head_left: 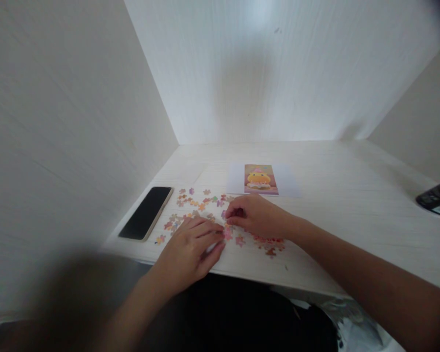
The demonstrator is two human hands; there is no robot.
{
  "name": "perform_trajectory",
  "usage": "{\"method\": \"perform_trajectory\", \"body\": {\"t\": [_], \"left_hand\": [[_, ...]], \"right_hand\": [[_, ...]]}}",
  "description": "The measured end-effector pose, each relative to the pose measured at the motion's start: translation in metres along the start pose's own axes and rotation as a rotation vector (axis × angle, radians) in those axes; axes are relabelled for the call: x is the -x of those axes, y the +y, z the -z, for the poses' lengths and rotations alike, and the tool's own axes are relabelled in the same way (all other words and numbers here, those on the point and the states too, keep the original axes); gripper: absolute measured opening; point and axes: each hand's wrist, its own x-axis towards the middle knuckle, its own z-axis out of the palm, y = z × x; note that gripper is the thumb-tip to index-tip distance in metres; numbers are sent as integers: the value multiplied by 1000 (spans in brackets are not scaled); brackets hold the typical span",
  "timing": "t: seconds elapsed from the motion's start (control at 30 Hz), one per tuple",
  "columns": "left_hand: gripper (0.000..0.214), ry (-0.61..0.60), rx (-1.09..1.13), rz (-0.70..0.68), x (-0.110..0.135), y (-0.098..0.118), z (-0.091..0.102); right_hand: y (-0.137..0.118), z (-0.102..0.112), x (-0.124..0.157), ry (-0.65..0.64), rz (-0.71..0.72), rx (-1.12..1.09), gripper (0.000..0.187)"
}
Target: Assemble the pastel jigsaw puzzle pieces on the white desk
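Loose jigsaw pieces in pink, orange, brown and purple lie around both hands on the white table. My left hand [192, 249] rests low over the table, fingers curled, with its fingertips at a pink jigsaw piece [228, 232]. Just above it, my right hand [254, 215] is closed in a pinch at a small purple jigsaw piece [223, 214]. Its palm hides part of the pieces beneath. By the right wrist is a cluster of red-and-brown jigsaw pieces [270, 244]. A single pink piece [240, 240] lies between the hands and that cluster.
A dark-screened phone [146, 213] lies left of the pieces. Behind my hands, a picture card [260, 179] with a yellow figure lies on a white sheet [288, 181]. A black object [438, 198] stands at the right edge. White panels surround the table [337, 195].
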Motion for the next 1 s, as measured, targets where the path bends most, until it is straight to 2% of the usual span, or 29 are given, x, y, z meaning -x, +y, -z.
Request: {"method": "perform_trajectory", "body": {"t": [0.53,0.87,0.93,1.0], "left_hand": [[16,44,-17,-37,1,1,-2],[16,50,-14,-33,1,1,-4],[18,59,-11,-26,2,1,-3],[20,98,-21,-24,4,-1,-3]], "right_hand": [[-2,2,0,-8,-24,13,13],[1,2,-2,-21,51,66,16],[4,3,-2,4,81,59,15],[7,8,-3,111,58,60,15]]}}
